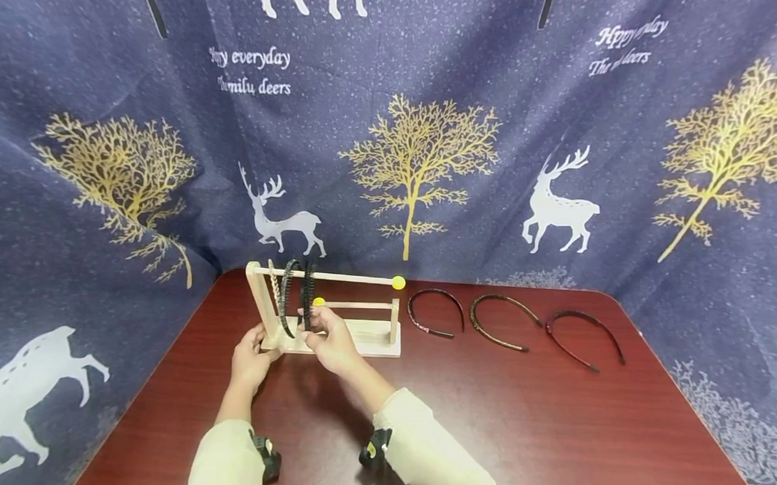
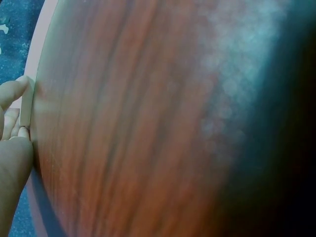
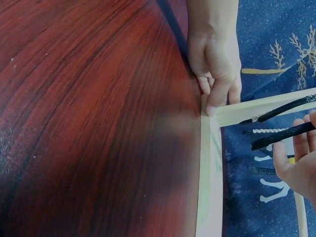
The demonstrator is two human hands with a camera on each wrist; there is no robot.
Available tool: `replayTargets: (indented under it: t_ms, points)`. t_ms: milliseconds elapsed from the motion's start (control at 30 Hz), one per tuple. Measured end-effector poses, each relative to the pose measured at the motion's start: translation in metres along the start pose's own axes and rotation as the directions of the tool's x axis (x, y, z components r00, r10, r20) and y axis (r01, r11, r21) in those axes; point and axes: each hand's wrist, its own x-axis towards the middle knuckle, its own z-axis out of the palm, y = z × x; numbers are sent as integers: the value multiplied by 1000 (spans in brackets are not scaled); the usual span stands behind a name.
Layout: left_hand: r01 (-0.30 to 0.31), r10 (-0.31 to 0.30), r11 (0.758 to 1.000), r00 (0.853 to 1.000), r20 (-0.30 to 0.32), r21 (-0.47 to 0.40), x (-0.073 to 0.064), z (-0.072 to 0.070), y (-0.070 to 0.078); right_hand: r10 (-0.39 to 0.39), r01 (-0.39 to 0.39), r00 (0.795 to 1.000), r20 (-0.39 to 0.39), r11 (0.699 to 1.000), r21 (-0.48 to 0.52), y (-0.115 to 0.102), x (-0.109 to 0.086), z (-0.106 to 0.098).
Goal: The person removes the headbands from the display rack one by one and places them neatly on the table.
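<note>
A light wooden rack (image 1: 379,339) with two horizontal bars stands at the left of the table. My left hand (image 1: 249,365) grips the left front corner of its base, thumb in front; the left wrist view shows fingers (image 2: 12,94) at the base edge. With my right hand (image 1: 333,344) I hold a black toothed headband (image 1: 308,290) low on its band, while its top is over the upper bar. Beside it to the left hang a dark patterned headband (image 1: 285,296) and a beige braided headband (image 1: 274,281). In the right wrist view, the black headband's end (image 3: 261,142) projects past my thumb.
Three headbands lie to the right of the rack: a dark one (image 1: 414,313), a gold-brown one (image 1: 474,318) and a dark red one (image 1: 567,350). Yellow balls cap the upper bar (image 1: 398,283) and lower bar (image 1: 319,302). A blue printed cloth (image 1: 428,222) hangs behind the table.
</note>
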Motion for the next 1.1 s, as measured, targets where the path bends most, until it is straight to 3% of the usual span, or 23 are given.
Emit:
replayTargets:
  t_ms: [233, 433, 767, 1100]
  points:
    - [-3, 3, 1000, 1000, 3, 10, 1, -2, -1, -79, 78, 997, -26, 995, -60, -13, 7, -6]
    - [-6, 6, 1000, 1000, -2, 16, 1, -5, -1, -92, 92, 996, -2, 993, -78, -23, 12, -10]
    - [11, -11, 1000, 1000, 11, 17, 1, -4, -1, -107, 111, 994, 34, 979, -171, -32, 1, -39]
    - [17, -18, 1000, 1000, 12, 23, 1, -3, 0, -96, 90, 995, -12, 961, -261, -44, -14, -67]
